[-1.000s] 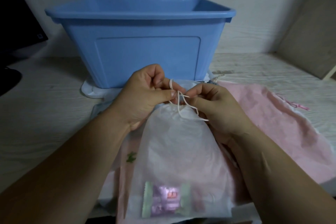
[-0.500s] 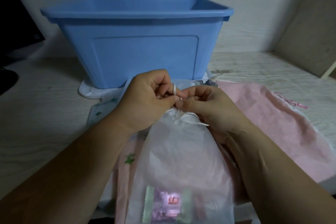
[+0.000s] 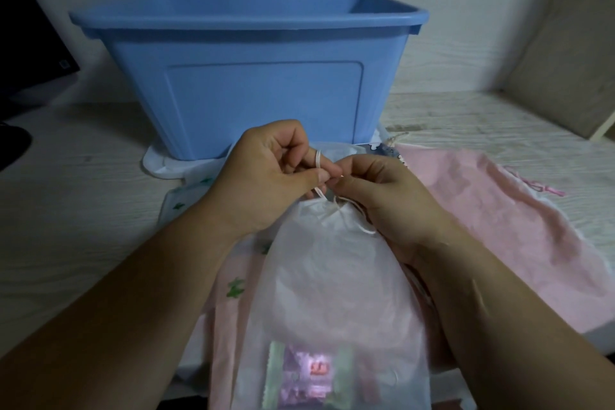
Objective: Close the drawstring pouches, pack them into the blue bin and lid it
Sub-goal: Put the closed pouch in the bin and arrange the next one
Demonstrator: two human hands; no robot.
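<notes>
**Both hands at the pouch cord**

The sheer white pouch [image 3: 332, 276] lies on the desk [image 3: 83, 210], just in front of the open-topped blue bin [image 3: 253, 83] (a pink pouch [image 3: 499, 210] lies to its right). The left hand [image 3: 266, 173] pinches the white cord [image 3: 318, 160], which is looped over one of its fingers. The right hand [image 3: 382, 196] seems to pinch it too, above the gathered neck.

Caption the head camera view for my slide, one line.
Left hand and right hand pinch the white drawstring of a translucent pouch, its neck gathered, in front of the unlidded blue bin.
</notes>
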